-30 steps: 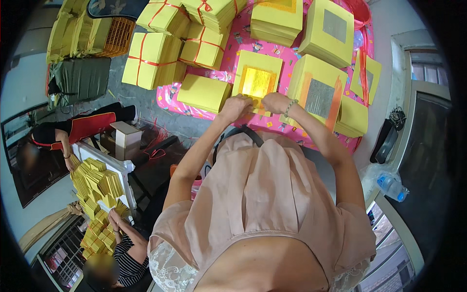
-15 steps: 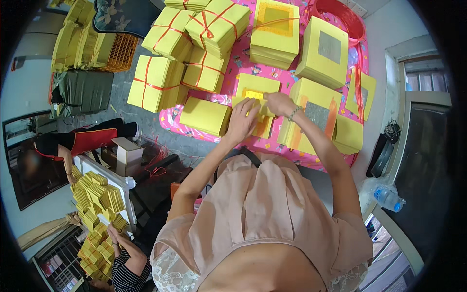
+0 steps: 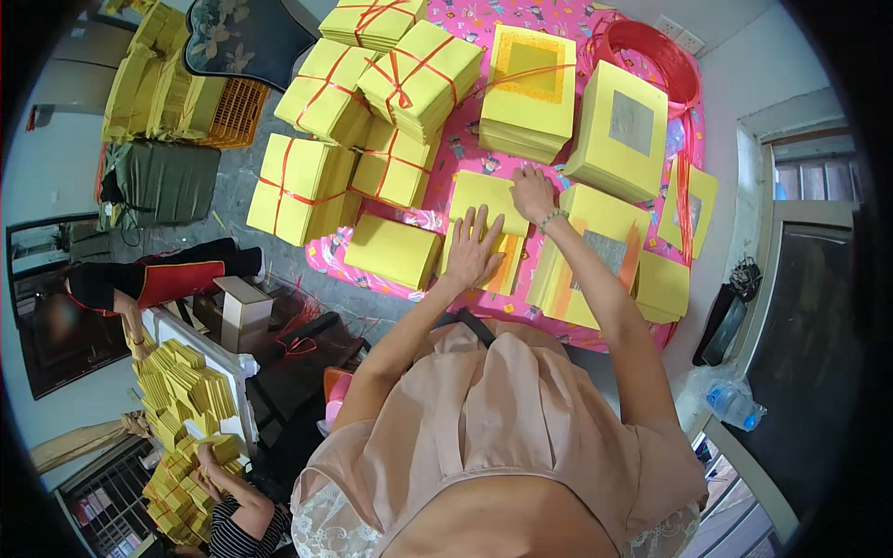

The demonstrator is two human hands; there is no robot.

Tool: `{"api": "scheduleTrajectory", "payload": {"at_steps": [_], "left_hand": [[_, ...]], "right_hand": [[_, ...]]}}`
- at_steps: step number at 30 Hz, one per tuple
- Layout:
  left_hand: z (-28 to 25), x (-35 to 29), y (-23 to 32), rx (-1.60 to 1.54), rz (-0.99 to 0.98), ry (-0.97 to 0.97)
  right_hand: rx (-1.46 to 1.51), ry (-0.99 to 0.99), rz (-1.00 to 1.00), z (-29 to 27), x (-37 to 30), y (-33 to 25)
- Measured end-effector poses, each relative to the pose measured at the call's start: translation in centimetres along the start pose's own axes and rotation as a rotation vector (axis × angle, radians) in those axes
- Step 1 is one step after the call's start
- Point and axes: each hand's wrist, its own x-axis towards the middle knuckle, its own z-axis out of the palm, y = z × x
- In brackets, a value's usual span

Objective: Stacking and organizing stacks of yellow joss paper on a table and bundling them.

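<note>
My left hand (image 3: 474,251) lies flat with spread fingers on yellow paper (image 3: 479,193) on the table. By that paper's far right corner is my right hand (image 3: 535,197), its fingers curled together; whether they pinch anything is hidden. Orange-marked paper (image 3: 508,270) shows under and beside my left hand. To its left is a low stack of plain yellow paper (image 3: 395,249). Close to my right wrist stands a yellow paper stack (image 3: 573,206) with a grey patch and orange streaks on top.
Yellow bundles (image 3: 288,181) tied with red ribbon fill the table's far left. Taller paper stacks (image 3: 524,116) and a red basin (image 3: 688,82) stand farther back. At the left, two other people work over a white table (image 3: 244,395) heaped with yellow packets.
The bright yellow-orange piece between my hands is no longer visible. My left hand has flattened and spread on the paper. The right has shifted slightly, its fingers extending more toward the far corner.
</note>
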Motion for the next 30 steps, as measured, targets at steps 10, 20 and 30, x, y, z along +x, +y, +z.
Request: {"api": "scheduleTrajectory", "payload": {"at_steps": [10,20,30], "left_hand": [[0.5,0.4,-0.4,-0.012,-0.009,-0.041],[1.2,0.5,-0.6,-0.025,0.0,-0.044],[2.3,0.5,-1.2,0.023,-0.022,-0.101]], "right_hand": [[0.136,-0.042,-0.008,1.7,0.8,-1.2],[0.153,-0.051,0.013,1.7,0.6,-1.3],[0.038,-0.477,0.045,-1.0,-3.9,-3.4]]}}
